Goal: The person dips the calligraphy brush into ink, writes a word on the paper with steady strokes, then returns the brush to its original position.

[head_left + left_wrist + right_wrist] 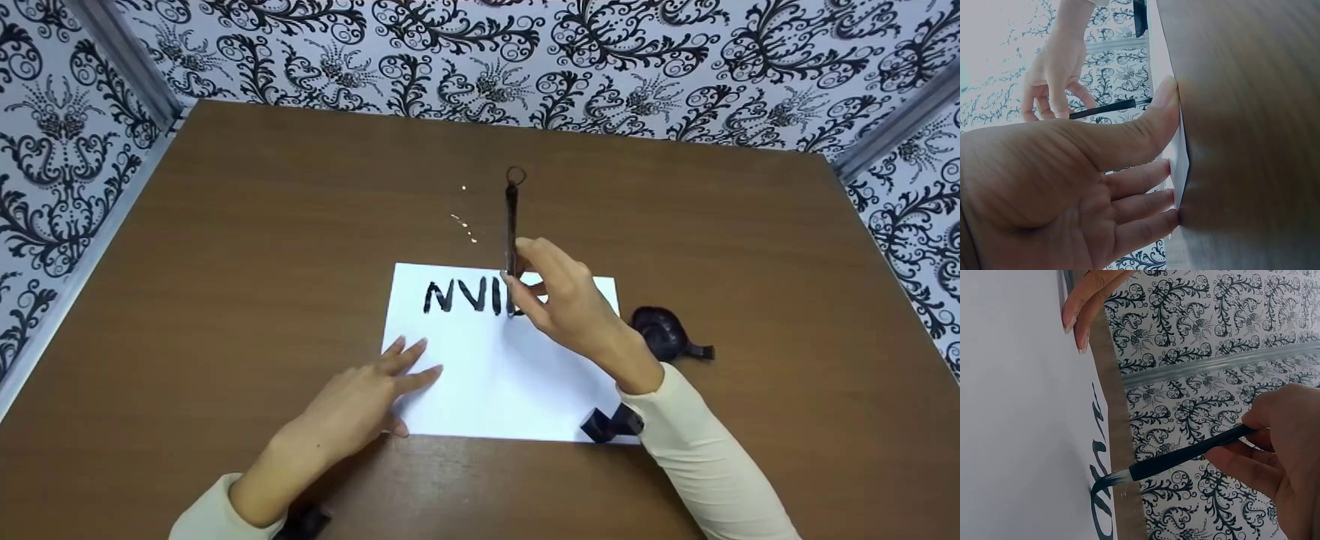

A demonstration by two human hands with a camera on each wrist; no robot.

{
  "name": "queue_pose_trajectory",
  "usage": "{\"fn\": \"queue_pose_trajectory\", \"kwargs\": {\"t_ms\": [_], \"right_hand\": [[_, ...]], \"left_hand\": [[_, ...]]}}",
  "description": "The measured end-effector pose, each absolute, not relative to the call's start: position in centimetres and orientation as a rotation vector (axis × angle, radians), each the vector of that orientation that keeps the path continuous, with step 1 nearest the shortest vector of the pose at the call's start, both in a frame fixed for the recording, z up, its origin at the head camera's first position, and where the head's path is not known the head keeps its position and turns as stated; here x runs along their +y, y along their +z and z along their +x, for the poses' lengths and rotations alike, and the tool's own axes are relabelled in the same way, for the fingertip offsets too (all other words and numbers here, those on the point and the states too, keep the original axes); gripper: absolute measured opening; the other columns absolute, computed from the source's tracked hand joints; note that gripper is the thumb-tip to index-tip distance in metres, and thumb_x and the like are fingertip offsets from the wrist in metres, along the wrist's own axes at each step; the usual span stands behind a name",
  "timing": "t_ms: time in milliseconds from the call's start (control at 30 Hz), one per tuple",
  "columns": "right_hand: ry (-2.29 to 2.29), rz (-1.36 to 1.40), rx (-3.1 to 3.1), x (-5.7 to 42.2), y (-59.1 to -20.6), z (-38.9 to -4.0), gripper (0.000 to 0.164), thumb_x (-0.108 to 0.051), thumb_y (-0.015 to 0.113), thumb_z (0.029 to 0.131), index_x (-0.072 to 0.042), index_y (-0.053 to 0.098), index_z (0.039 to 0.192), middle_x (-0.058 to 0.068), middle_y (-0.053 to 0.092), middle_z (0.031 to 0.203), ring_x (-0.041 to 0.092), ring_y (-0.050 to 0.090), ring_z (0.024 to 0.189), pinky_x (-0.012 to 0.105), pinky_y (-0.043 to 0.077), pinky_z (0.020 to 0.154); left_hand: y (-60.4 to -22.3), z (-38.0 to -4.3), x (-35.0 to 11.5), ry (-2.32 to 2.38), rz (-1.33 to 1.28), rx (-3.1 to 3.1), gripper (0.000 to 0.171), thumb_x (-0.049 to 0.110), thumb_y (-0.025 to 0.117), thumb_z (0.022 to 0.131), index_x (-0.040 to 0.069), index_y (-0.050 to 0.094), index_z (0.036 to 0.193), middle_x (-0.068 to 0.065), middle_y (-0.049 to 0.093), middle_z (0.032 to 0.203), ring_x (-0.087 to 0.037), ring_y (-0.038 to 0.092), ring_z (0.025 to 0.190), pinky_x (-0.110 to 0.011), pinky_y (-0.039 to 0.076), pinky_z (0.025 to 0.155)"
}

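My right hand (566,300) pinches a dark calligraphy brush (511,217) between thumb and fingers, its handle nearly upright with a loop at the top. In the right wrist view, the wet bristles (1107,480) touch the paper and are bent over on a black curved stroke. A row of black painted letters (465,295) runs along the top of the white sheet of paper (495,382), partly covered by the right hand. My left hand (360,401) rests with spread fingers on the sheet's left edge; the left wrist view shows its thumb at the paper's near edge.
A small black round dish with a short handle (664,334) stands right of the paper, beside the right wrist. Black blocky pieces (600,426) show by the right sleeve. Tiny pale flecks (465,225) lie on the brown table (225,300). Patterned panels (480,67) surround it.
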State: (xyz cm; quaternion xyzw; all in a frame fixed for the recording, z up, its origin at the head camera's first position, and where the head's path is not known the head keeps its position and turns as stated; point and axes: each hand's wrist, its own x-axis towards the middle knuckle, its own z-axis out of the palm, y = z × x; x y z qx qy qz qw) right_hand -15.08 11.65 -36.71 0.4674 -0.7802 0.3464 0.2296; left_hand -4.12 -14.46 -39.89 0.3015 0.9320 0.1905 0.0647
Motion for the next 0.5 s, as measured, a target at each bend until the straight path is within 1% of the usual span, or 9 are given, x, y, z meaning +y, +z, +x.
{"fn": "queue_pose_trajectory", "kwargs": {"t_ms": [200,300,500], "right_hand": [[1.057,1.216,-2.106,11.6,-36.1,-14.9,0.029,0.005,0.064,0.085,0.003,0.053,0.112,0.011,0.059,0.092,0.02,0.068,0.083,0.022,0.053,0.059],[1.069,1.187,-2.084,11.9,-35.7,-14.7,0.028,0.005,0.065,0.085,0.002,0.054,0.11,0.011,0.06,0.091,0.019,0.067,0.083,0.022,0.053,0.059],[1.098,1.12,-1.994,13.0,-35.2,-15.0,0.025,0.006,0.067,0.082,0.004,0.057,0.104,0.011,0.063,0.089,0.021,0.067,0.081,0.019,0.052,0.061]], "left_hand": [[-39.8,-4.2,-14.5,0.59,0.9,2.811,0.072,0.029,0.074,0.067,0.012,0.057,0.134,-0.017,0.04,0.146,-0.041,0.038,0.131,-0.045,0.051,0.064],[-39.9,-4.1,-14.5,0.585,0.903,2.814,0.072,0.031,0.072,0.067,0.012,0.057,0.134,-0.017,0.04,0.146,-0.041,0.039,0.131,-0.045,0.051,0.062],[-40.1,-4.1,-14.4,0.599,0.904,2.811,0.073,0.034,0.068,0.066,0.012,0.057,0.134,-0.017,0.039,0.146,-0.04,0.038,0.131,-0.042,0.05,0.058]]}}
